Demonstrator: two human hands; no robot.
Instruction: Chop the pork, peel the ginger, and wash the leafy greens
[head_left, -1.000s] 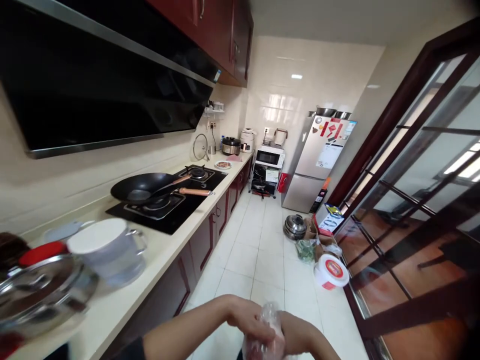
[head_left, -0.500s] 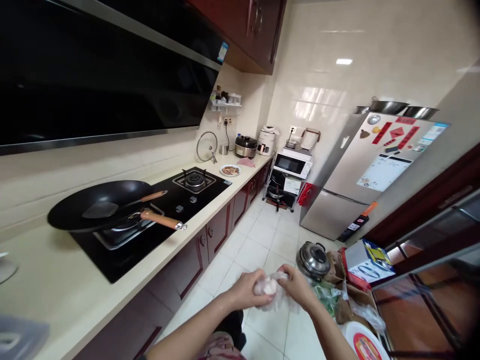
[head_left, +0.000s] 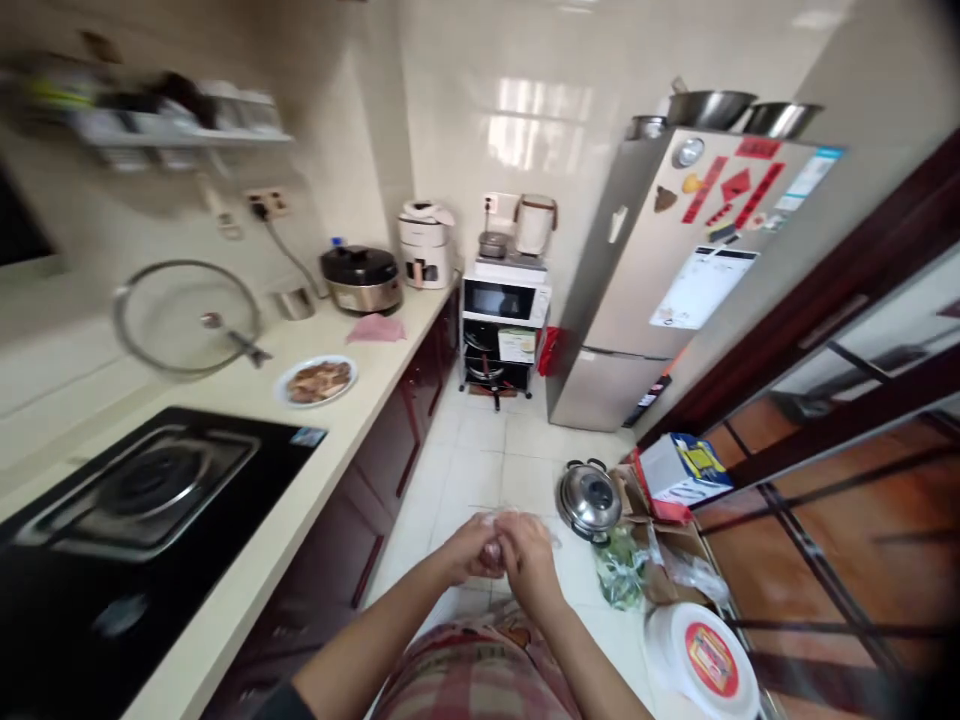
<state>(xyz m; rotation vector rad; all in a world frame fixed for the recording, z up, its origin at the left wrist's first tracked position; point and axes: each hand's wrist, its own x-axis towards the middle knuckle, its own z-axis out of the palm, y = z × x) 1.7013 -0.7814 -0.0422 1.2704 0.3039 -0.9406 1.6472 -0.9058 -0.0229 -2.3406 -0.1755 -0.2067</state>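
In front of my body, above the floor tiles, my left hand (head_left: 465, 550) is closed round a clear plastic bag (head_left: 492, 552). Something pale and pinkish shows through the film, but its kind is hard to make out. My right hand (head_left: 531, 558) lies against the left, its fingers closed over the same bag. Part of the bag is hidden behind the fingers.
Left runs a counter with a gas stove (head_left: 150, 490), a plate of sliced food (head_left: 319, 382), a glass lid (head_left: 187, 315) and a pressure cooker (head_left: 362, 280). A fridge (head_left: 637, 290) stands ahead. A steel pot (head_left: 591, 500) and a white bucket (head_left: 701, 660) are on the right-hand floor.
My view has moved forward along the counter, and the wok has left the picture. My hands have come together over the plastic bag, which was stretched between them.
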